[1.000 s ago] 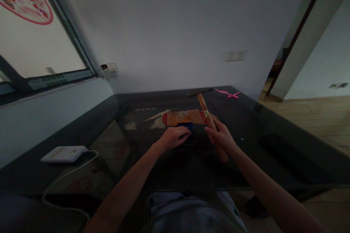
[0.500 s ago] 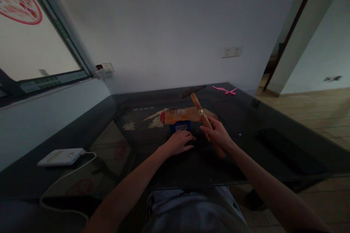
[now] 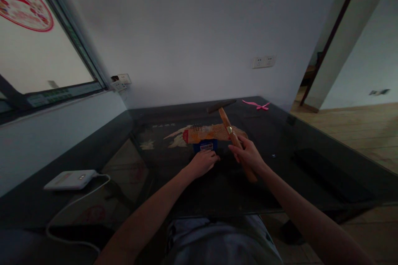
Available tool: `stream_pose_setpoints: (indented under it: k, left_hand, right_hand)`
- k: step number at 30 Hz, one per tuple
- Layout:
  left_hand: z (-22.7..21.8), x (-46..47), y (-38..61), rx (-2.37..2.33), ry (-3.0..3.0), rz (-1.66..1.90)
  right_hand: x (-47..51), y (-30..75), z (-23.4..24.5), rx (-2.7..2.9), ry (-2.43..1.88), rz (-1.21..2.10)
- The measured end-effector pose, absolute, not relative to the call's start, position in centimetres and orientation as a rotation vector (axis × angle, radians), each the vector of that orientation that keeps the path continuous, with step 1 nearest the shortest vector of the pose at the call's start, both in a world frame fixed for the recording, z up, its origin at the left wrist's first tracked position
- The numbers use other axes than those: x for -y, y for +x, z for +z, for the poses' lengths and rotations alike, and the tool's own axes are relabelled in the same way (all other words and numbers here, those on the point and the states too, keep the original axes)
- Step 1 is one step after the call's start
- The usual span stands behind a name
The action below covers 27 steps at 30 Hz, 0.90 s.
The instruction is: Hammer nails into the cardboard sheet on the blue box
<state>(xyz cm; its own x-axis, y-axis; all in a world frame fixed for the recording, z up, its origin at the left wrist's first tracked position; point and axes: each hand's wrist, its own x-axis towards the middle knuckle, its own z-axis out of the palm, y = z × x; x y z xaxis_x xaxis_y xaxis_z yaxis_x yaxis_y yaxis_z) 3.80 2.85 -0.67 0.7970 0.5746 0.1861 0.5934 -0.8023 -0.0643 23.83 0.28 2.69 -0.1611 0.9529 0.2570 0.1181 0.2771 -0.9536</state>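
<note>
My right hand (image 3: 248, 155) is closed round the wooden handle of a hammer (image 3: 228, 126), whose dark head is raised and points up and left above the table. My left hand (image 3: 203, 161) rests on the dark glass table (image 3: 280, 132), fingers curled down on something small that I cannot make out. Just beyond its fingertips stands a small blue box (image 3: 204, 145). Behind the box lies a flat orange patterned piece (image 3: 211, 133).
A pink ribbon (image 3: 256, 104) lies at the table's far right corner. A white device (image 3: 70, 179) with a white cable sits on the left ledge under the window. A dark flat object (image 3: 329, 174) lies on the right of the table. An open doorway is at the right.
The hammer has tilted so its head leans further left over the box. My left hand has slid slightly nearer to me, uncovering the blue box.
</note>
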Motion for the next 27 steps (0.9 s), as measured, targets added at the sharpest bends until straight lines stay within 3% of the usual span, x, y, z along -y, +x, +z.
stream_pose_setpoints:
  k: [10, 27]
  left_hand:
    - [-1.1, -3.0, 4.0, 0.987, -2.886, -0.326]
    - [-1.7, -3.6, 3.8, 1.289, -3.014, -1.075]
  right_hand:
    - [-0.5, 24.0, 2.5, 1.525, -1.003, 1.028]
    - [-1.0, 24.3, 2.0, 1.446, -0.986, 1.037]
